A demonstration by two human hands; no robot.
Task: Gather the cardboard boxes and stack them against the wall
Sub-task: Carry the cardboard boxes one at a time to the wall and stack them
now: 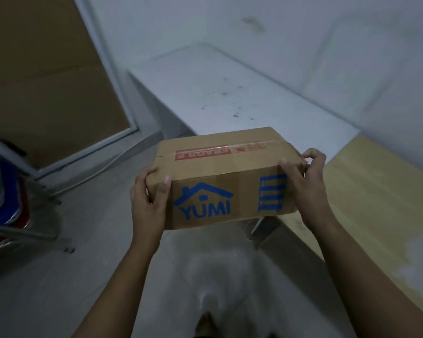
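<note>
- One cardboard box (pixel 220 176), taped shut, is held in the air just short of the near corner of the white desk (pixel 230 93).
- Grip: left hand (pixel 148 201) and right hand (pixel 305 189) curl round opposite ends, a balanced carry.
- Likely drop spot: against the wall (pixel 254 25) behind the desk.

- white ledge (pixel 230 93) straight ahead of me, kinda speckled with dirt
- pale wooden tabletop (pixel 376 203) on my right
- blue chairs (pixel 0 191) with metal legs on my left
</note>
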